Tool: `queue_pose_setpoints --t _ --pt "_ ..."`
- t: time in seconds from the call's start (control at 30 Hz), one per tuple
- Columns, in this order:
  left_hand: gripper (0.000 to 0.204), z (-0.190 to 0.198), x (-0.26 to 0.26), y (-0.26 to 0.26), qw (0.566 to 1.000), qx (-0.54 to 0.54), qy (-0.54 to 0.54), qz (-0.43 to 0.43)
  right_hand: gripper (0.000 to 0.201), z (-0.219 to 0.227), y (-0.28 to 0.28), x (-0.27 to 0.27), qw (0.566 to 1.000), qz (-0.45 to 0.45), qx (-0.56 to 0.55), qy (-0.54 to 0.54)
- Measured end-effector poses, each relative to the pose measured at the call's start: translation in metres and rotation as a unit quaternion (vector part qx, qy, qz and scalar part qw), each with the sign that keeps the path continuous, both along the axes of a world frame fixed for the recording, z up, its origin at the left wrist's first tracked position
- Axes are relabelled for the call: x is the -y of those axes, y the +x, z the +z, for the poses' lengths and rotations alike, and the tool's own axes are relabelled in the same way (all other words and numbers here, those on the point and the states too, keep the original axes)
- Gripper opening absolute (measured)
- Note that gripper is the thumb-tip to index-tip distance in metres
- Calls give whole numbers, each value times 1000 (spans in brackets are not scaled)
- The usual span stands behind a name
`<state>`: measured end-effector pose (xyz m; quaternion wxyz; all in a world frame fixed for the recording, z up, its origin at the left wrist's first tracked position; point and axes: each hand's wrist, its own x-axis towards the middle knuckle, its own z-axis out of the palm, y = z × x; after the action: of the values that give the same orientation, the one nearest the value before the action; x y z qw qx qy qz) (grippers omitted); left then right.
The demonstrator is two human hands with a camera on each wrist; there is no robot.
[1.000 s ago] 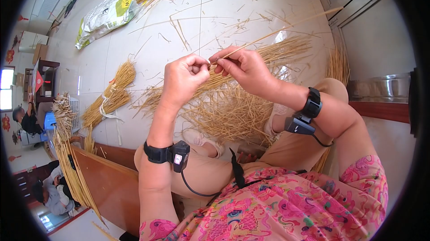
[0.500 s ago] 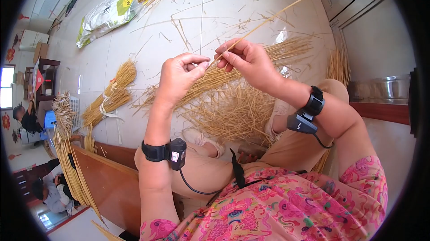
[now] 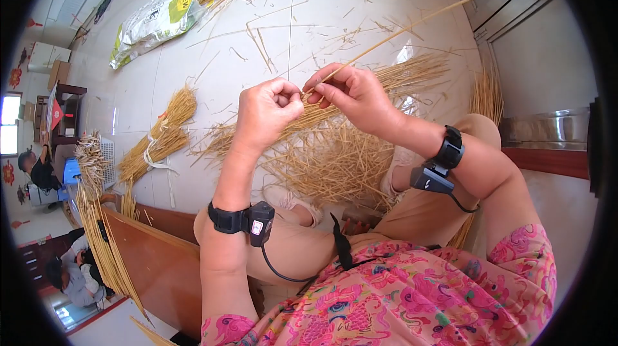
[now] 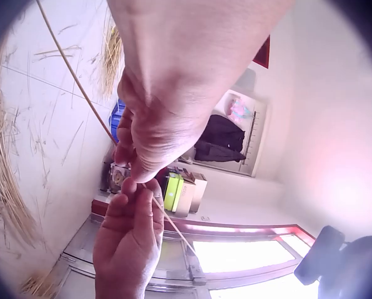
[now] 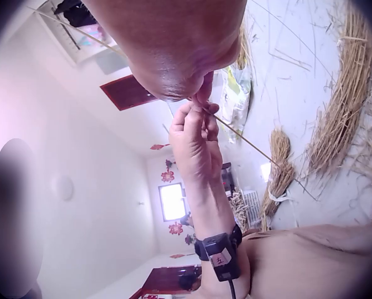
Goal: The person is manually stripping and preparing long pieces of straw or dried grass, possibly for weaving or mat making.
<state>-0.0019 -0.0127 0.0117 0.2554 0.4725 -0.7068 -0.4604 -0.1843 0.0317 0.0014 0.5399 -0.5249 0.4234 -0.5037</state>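
Note:
Both hands meet at one thin golden straw stalk, held in the air over the floor. My left hand, fingers curled, pinches it near the left end in the head view. Close beside it, my right hand grips the stalk between thumb and fingers, and the long free part slants up to the right. In the left wrist view, lengths of stalk stick out on both sides of the joined fingertips. The spot between the fingertips is mostly covered. Below the hands lie a loose straw heap and longer straw.
A tied straw bundle lies on the tiles to the left, and a white-green bag with straw farther off. Beside the left leg stands a brown wooden board. More straw leans at the right by a metal basin.
Half a second ago the left fingers were straighter and slightly apart from the right hand; now they are curled in against it. The stalk's far end rose, then dropped a little rightward.

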Motion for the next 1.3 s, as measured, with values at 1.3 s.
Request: queue_pose_setpoints --t 1.3 --pt "34 17 30 21 944 -318 49 71 42 -29 13 -4 969 156 -188 44"
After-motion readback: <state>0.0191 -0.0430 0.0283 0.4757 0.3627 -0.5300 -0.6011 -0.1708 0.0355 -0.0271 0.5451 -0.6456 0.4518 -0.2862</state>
